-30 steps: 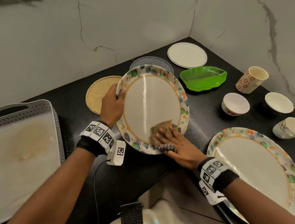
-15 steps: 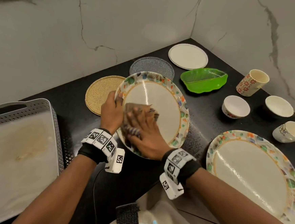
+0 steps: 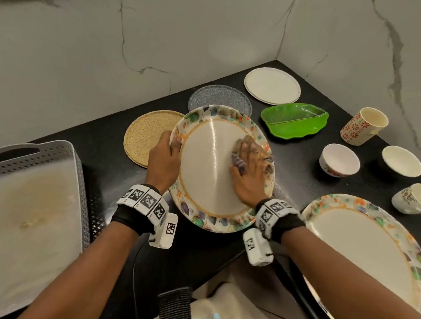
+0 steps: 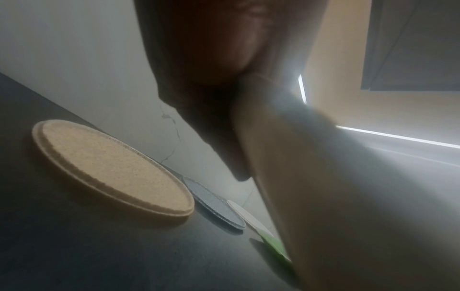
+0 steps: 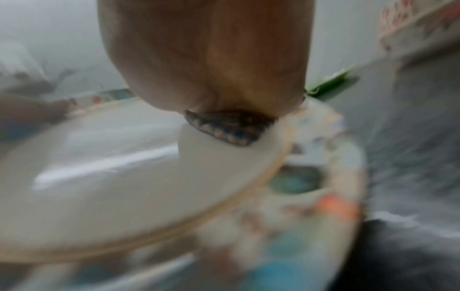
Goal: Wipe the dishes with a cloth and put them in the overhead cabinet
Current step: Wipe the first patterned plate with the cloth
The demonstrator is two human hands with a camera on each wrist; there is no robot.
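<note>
Under right hand (image 3: 250, 171), cloth (image 3: 238, 161) mostly hidden

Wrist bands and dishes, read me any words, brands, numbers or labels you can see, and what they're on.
No readable words, brands or numbers.
Left wrist band: black-and-white square code markers only; tiny marks beneath too small to read.
Right wrist band: same code markers, no text.
Floral plate, flowered cup: printed patterns, no lettering.
Wrist views: too blurred or dark.

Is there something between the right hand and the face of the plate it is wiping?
Yes. Only the cloth lies between the right hand and the floral plate, near its right rim. The left hand grips the opposite rim.
</note>
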